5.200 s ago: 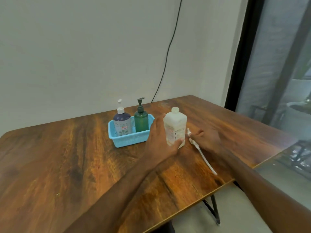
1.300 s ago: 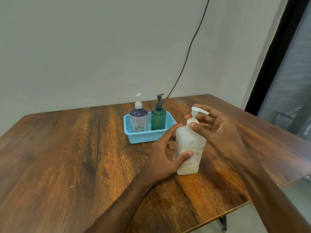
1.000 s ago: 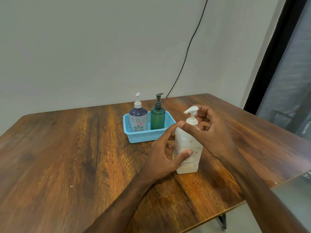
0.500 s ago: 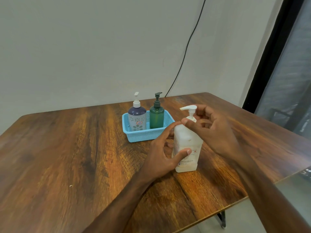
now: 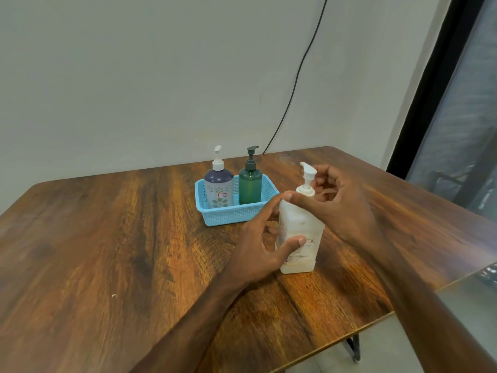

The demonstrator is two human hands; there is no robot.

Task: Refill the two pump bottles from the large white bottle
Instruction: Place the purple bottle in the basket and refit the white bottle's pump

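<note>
Wooden bench (image 5: 107,251), blue basket (image 5: 231,215) holding 2 upright pump bottles, purple bottle (image 5: 219,188) beside green bottle (image 5: 250,184), just nearer, left grip (image 5: 255,254) clasped round upright large white bottle (image 5: 298,227), right grip (image 5: 341,205) pinching its pump (image 5: 308,175) at the collar, black cable (image 5: 295,76) on wall behind.

Left hand (image 5: 258,251) around the large white bottle (image 5: 298,224); right hand (image 5: 341,208) at its pump collar (image 5: 305,190)

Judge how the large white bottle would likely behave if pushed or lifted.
It probably won't roll: the large white bottle has flat sides and stands on a squarish base. Tall, with the pump on top, it could tip if pushed high. Its smooth plastic may be slippery; the left hand gripping its lower body likely steadies it.
</note>
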